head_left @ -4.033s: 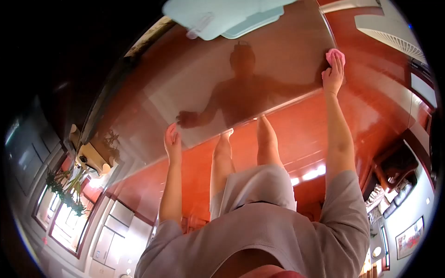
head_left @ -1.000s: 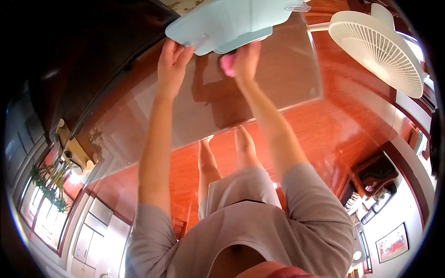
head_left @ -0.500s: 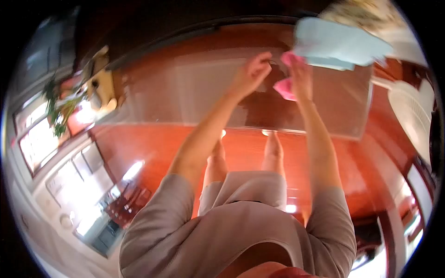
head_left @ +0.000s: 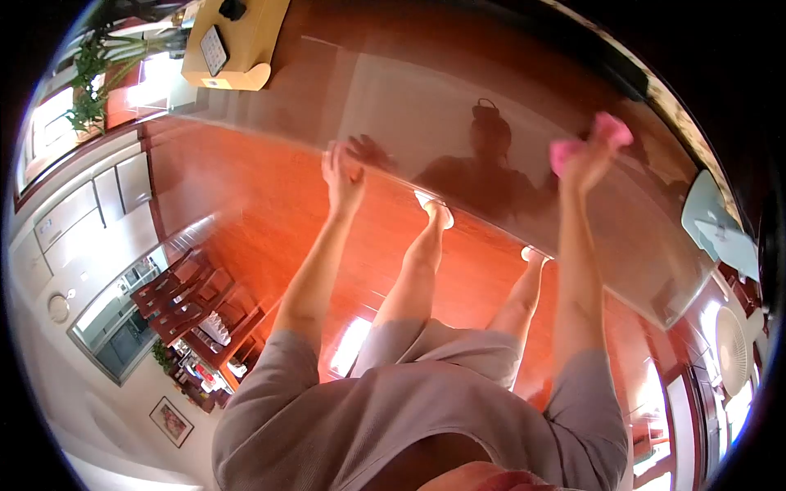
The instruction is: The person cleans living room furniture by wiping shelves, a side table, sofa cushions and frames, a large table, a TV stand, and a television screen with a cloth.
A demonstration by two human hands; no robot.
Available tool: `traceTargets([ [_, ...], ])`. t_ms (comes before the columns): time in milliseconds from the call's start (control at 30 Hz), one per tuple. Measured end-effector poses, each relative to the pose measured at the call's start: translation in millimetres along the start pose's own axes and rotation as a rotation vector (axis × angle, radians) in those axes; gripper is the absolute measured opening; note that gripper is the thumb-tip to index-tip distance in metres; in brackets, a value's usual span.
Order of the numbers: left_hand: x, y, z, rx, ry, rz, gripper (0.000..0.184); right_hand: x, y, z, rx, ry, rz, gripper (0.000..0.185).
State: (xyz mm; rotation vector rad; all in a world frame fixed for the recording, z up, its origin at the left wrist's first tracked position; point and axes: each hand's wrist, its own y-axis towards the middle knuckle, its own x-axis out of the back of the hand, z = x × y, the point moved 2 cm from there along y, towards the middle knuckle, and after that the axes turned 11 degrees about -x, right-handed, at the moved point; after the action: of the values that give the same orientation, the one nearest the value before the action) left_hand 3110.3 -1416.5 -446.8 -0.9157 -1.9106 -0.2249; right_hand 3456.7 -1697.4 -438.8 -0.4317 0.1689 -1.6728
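My right hand (head_left: pixel 586 168) holds a pink cloth (head_left: pixel 612 131), which bulges out on both sides of the fingers. It is over the right part of a glossy table top (head_left: pixel 426 98) with a clear sheet on it. My left hand (head_left: pixel 342 182) is at the table's near edge, its fingers apart and nothing in it. I cannot tell whether the left fingers touch the edge. A dark reflection of a person shows in the shiny surface between the two hands.
At the table's far left is a tan box-like piece (head_left: pixel 237 41) with a dark-framed device (head_left: pixel 214 51). A pale blue item (head_left: pixel 716 221) and a white fan (head_left: pixel 731 352) are at the right. Wooden chairs (head_left: pixel 184 295) stand lower left; my slippered feet are by the table.
The view has swung to the left and tilted. My left hand has moved left to the near edge, away from the right hand. The pink cloth stays in my right hand.
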Motion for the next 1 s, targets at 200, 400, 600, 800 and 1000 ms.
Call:
traceTargets([
  [200,33,68,83,0.174,-0.038,0.109,0.141,-265,-153,-17,-0.225,-0.097,0.546,0.024],
  [400,6,90,76,0.376,0.100,0.334,0.175,-323,-224,-126,0.962,-0.696,0.421,0.029],
  [600,15,94,63,0.408,0.174,0.415,0.166,-77,-137,-76,0.634,-1.035,0.202,0.041],
  [800,17,97,65,0.443,0.178,0.430,0.164,222,-47,-119,0.265,-1.192,-0.407,0.052],
  [1000,13,95,72,0.390,0.192,0.413,0.160,250,-38,-180,0.134,-1.273,-0.630,0.046],
])
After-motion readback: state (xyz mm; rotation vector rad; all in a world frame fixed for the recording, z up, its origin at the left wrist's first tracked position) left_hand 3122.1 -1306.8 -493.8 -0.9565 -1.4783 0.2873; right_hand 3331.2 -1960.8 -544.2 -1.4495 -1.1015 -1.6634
